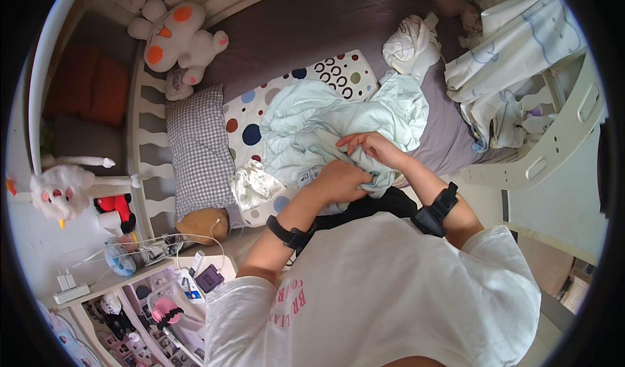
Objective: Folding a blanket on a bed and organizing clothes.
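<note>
A pale mint-green cloth, like a thin quilt or cover (309, 119), lies rumpled across the bed in front of me. My left hand (342, 181) is closed on a bunched part at its near edge. Just beyond, my right hand (372, 148) grips a fold of the same cloth, its fingers bent over the top. A white printed label (308, 174) shows on the cloth beside my left wrist. The fingertips of my left hand are partly hidden in the folds.
Around the cloth are a dotted mat (250, 134), a checked pillow (198, 149), a shiny cream cloth (255, 184) and a bundled white garment (411, 43). A plush toy (179, 41) sits at the far left corner. White bed rails (547, 165) curve at the right; a cabled shelf (189, 263) stands near left.
</note>
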`<state>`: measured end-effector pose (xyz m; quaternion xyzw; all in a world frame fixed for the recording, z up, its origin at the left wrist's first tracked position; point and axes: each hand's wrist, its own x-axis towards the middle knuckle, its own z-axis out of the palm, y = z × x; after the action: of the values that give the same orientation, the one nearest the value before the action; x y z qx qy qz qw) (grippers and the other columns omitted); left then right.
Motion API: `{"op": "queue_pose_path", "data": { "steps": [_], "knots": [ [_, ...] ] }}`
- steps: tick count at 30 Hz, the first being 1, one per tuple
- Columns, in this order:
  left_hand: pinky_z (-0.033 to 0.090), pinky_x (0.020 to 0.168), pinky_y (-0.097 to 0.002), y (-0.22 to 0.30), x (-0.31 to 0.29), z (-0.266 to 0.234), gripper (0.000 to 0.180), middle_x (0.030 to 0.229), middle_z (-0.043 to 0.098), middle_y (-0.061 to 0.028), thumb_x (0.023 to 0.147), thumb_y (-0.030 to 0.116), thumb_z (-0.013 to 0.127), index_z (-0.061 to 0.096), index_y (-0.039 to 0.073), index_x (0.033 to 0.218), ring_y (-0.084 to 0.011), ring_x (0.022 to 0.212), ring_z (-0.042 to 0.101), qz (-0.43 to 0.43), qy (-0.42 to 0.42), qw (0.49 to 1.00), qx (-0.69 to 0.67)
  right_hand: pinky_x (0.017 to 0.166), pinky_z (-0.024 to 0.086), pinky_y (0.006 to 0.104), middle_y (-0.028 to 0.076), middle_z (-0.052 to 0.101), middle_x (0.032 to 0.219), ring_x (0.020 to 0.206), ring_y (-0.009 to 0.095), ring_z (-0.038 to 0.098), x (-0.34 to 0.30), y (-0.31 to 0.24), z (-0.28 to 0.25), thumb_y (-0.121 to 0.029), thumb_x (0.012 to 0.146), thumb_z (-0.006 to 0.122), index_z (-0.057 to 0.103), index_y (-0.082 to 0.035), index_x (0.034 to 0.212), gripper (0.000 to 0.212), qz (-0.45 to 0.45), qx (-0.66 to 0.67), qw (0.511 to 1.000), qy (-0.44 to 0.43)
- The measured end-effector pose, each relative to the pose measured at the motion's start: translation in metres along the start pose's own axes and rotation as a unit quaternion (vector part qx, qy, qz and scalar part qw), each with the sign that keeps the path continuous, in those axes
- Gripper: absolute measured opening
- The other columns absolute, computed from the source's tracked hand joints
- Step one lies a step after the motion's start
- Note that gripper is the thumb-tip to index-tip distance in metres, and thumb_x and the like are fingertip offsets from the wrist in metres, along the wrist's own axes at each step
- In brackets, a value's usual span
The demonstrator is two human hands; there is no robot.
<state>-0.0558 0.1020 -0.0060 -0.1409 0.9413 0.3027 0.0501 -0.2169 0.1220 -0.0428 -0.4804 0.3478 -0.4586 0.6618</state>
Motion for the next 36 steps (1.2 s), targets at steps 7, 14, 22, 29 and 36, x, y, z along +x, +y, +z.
{"op": "queue_pose_path", "data": {
  "steps": [7, 14, 22, 29, 36],
  "knots": [
    [0.043, 0.055, -0.0365, 0.001, 0.003, 0.022, 0.011, 0.065, 0.058, -0.0049, 0.065, 0.021, 0.060, 0.056, 0.012, 0.068, -0.0247, 0.065, 0.057, 0.054, -0.036, 0.998, 0.016, 0.070, 0.042, 0.0272, 0.020, 0.052, 0.098, 0.079, 0.021, 0.050, 0.008, 0.046, 0.013, -0.034, 0.072, 0.060, 0.041, 0.009, 0.113, 0.063, 0.130, -0.260, 0.922, 0.255],
    [0.043, 0.055, -0.0365, 0.005, 0.007, 0.019, 0.012, 0.065, 0.058, -0.0042, 0.064, 0.021, 0.061, 0.057, 0.011, 0.068, -0.0241, 0.065, 0.057, 0.059, -0.034, 0.998, 0.014, 0.078, 0.041, 0.0333, 0.021, 0.058, 0.092, 0.086, 0.030, 0.056, 0.021, 0.044, -0.033, -0.024, 0.078, 0.051, 0.055, 0.001, 0.100, 0.034, 0.179, -0.258, 0.883, 0.348],
    [0.045, 0.062, -0.0334, 0.014, 0.014, 0.016, 0.022, 0.073, 0.061, -0.0060, 0.064, 0.030, 0.065, 0.062, 0.011, 0.076, -0.0222, 0.073, 0.058, 0.147, -0.055, 0.987, -0.040, 0.083, 0.039, 0.0331, 0.022, 0.053, 0.101, 0.095, 0.030, 0.052, 0.033, 0.062, 0.028, -0.025, 0.081, 0.049, 0.046, 0.001, 0.112, 0.040, 0.130, -0.370, 0.920, -0.006],
    [0.044, 0.072, -0.0298, -0.032, -0.044, 0.010, 0.050, 0.095, 0.058, -0.0073, 0.060, 0.020, 0.072, 0.053, 0.012, 0.105, -0.0223, 0.081, 0.056, -0.073, 0.160, 0.948, -0.264, 0.086, 0.037, 0.0260, 0.005, 0.049, 0.111, 0.101, 0.012, 0.045, -0.022, 0.118, 0.034, -0.006, 0.085, 0.044, 0.044, -0.002, 0.116, 0.032, 0.169, 0.100, 0.980, 0.029],
    [0.042, 0.074, -0.0266, -0.048, -0.071, 0.034, 0.035, 0.091, 0.057, -0.0085, 0.069, 0.013, 0.065, 0.054, 0.000, 0.100, -0.0165, 0.083, 0.054, -0.178, 0.216, 0.911, -0.302, 0.081, 0.037, 0.0193, 0.002, 0.052, 0.104, 0.095, 0.007, 0.045, -0.030, 0.116, 0.033, -0.005, 0.083, 0.051, 0.044, -0.003, 0.116, 0.034, 0.116, 0.048, 0.989, 0.072]
  ]
}}
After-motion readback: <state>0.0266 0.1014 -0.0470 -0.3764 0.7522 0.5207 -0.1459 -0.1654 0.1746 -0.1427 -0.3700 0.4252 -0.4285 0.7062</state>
